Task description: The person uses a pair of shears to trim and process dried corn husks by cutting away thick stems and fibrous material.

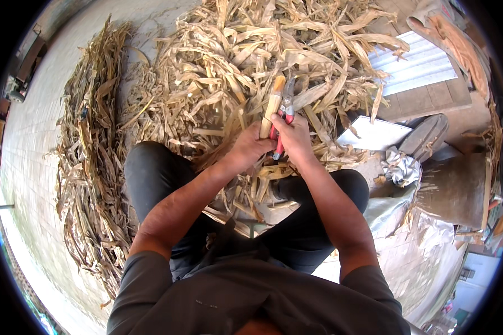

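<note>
Between my knees, my left hand (252, 146) is closed around the lower end of a pale, straight piece of stalk (272, 106), whose upper tip is orange-brown. My right hand (294, 137) grips red-handled pruning shears (288, 100) right beside the stalk. Their metal head points away from me, and the red grips show below my fingers. Both hands are close together, and the right thumb lies near the stalk. Whether the blades touch the stalk is not clear. A wide heap of dry corn stalks and husks (229, 61) spreads beneath and beyond my hands.
A long bundle of dry corn stalks (89, 162) lies at my left on the tiled floor (33, 151). To the right are a corrugated white sheet (413, 64), a white board (374, 134), a dark shoe sole (427, 137), crumpled silvery wrapping (401, 167) and a brown panel (455, 190).
</note>
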`<state>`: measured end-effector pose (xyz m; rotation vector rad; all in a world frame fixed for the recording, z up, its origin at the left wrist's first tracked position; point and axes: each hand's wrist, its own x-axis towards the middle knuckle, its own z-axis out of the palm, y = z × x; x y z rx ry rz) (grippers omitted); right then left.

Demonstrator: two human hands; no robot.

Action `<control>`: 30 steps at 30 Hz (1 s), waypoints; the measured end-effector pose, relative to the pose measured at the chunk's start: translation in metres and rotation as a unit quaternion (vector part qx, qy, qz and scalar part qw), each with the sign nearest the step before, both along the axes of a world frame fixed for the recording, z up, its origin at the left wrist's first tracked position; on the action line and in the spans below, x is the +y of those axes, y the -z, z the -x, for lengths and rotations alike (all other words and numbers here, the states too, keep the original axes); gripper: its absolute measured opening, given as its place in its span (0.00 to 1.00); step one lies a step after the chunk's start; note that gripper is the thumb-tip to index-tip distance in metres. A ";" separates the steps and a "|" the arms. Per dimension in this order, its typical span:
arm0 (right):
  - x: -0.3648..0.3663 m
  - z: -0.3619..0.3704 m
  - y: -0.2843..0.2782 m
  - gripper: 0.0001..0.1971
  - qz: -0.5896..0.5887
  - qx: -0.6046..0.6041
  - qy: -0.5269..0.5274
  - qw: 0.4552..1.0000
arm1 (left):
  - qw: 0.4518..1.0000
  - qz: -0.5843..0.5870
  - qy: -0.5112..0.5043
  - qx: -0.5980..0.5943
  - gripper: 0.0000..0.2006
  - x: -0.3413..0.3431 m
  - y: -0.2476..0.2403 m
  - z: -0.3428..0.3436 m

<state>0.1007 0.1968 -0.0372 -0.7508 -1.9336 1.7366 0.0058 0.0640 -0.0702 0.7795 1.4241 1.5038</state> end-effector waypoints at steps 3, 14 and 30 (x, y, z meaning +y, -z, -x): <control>0.009 0.001 0.005 0.08 0.094 -0.003 0.011 0.996 | 0.997 -0.014 0.007 -0.073 0.22 0.002 -0.006 -0.003; 0.012 -0.007 -0.021 0.06 0.229 -0.065 -0.005 0.971 | 0.993 -0.069 0.054 -0.075 0.24 -0.002 -0.012 -0.004; 0.007 -0.015 -0.045 0.16 0.353 0.061 -0.134 0.924 | 0.989 0.007 0.009 -0.145 0.26 -0.024 -0.059 0.029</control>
